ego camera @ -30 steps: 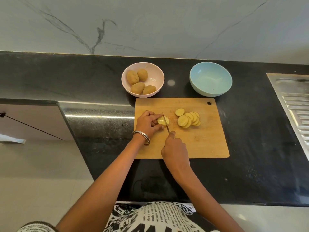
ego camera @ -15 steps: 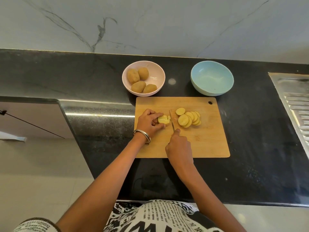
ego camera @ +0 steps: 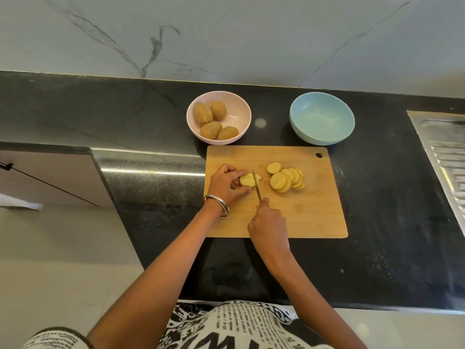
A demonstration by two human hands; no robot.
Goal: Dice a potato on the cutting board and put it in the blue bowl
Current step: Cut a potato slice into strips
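Knife (ego camera: 256, 183) back against half-hidden potato (ego camera: 246, 179)

We see a pale wooden cutting board (ego camera: 302, 215) on a black speckled counter (ego camera: 390, 222). The potato slices (ego camera: 286, 180) show light yellow flesh; the whole potatoes (ego camera: 210, 119) are tan-brown, resting in a pink bowl (ego camera: 239, 114). We note the blue bowl (ego camera: 322, 118), a white wall (ego camera: 226, 34) with grey veining, a silver bangle (ego camera: 219, 205), and a black-and-white newsprint-patterned garment (ego camera: 234, 326).
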